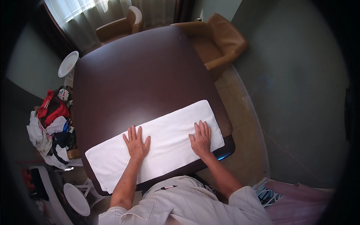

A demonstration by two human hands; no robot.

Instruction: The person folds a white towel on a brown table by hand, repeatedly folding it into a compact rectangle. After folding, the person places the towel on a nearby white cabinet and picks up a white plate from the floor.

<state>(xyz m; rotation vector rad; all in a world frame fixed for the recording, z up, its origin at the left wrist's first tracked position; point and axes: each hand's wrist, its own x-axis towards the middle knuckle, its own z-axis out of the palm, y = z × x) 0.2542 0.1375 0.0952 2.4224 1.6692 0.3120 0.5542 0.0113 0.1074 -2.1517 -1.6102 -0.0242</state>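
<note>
A white towel (pixel 168 135), folded into a long rectangle, lies flat along the near edge of a dark brown table (pixel 135 73). On its left half rests my left hand (pixel 137 144), palm down with the fingers spread. My right hand (pixel 201 139) presses flat on the towel's right part, its fingers slightly apart and the thumb out to the side. Neither hand grips anything. The towel's near side shows a layered edge, and its surface looks mostly smooth.
Mixed clothes (pixel 56 126) are heaped left of the table. Two brown armchairs (pixel 222 42) (pixel 121 25) stand at the far side. White round stools (pixel 76 199) (pixel 68 64) are at the left. A white basket (pixel 268 194) and pink cloth (pixel 301 202) sit at lower right, by a wall.
</note>
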